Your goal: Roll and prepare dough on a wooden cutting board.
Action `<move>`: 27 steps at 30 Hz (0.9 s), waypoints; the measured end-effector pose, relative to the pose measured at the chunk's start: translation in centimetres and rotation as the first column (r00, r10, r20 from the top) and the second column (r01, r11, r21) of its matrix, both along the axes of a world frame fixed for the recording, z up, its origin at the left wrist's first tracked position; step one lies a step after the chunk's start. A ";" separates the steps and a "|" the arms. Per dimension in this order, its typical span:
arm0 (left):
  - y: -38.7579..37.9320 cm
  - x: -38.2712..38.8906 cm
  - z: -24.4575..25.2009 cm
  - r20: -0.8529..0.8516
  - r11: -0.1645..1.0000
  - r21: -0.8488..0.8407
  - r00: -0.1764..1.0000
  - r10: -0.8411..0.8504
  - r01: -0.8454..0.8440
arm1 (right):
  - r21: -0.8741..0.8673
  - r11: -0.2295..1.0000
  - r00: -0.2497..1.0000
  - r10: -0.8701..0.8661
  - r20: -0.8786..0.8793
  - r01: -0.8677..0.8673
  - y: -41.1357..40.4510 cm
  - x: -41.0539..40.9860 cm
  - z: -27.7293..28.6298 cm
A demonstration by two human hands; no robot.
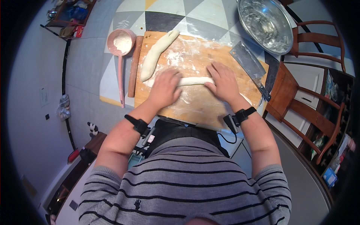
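Note:
A rope of white dough (195, 81) lies across a floured wooden board (194, 108). My left hand (166, 86) rests over its left part, and my right hand (223, 81) is on its right end, thumb at the near side. Both palms face down, hiding parts of the rope; whether the fingers grip it is not plain. A thicker dough roll (158, 54) lies at the board's upper left. Another pale piece of dough (245, 98) shows partly beside my right wrist. A cleaver (249, 63) lies at the board's right side, its handle towards me.
Left of the board are a wooden rolling pin (135, 66) and a pink long-handled scoop (120, 63) holding flour (122, 42). A large floury metal basin (265, 26) stands at the upper right of the patterned table cover (204, 12). Wooden chairs (315, 116) stand to the right.

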State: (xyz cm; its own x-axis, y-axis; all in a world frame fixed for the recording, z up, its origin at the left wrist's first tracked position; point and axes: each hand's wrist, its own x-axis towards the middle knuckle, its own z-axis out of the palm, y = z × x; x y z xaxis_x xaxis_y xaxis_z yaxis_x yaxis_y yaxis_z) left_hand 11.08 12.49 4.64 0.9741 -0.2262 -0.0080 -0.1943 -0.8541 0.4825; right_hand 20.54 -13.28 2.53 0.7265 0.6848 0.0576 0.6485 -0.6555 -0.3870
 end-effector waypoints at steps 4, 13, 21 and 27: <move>-4.0 2.8 -3.1 0.039 0.999 -0.033 0.999 0.006 -0.004 | -0.030 0.991 0.989 -0.129 0.078 0.132 3.2 -0.3 -1.7; -2.4 -7.2 -3.4 -0.262 0.925 -0.016 0.891 -0.370 0.380 | -0.017 0.969 0.916 0.227 -0.331 -0.247 -4.3 -10.5 -1.5; -1.5 3.6 -4.2 -0.062 0.969 0.245 0.998 0.010 0.005 | -0.137 0.975 0.984 -0.170 0.051 0.175 0.4 1.6 -3.0; -0.7 -1.1 -4.0 -0.128 0.974 0.140 0.979 -0.161 0.178 | -0.217 0.975 0.998 -0.055 -0.030 0.047 -1.7 -2.9 -1.3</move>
State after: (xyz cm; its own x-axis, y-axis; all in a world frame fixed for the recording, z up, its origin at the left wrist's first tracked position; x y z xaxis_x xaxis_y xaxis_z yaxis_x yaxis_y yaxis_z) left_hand 9.98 11.84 0.60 0.9122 -0.3755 -0.1639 -0.2931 -0.8776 0.3793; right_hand 17.65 -14.96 1.22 0.7596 0.6403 -0.1139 0.6007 -0.7579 -0.2545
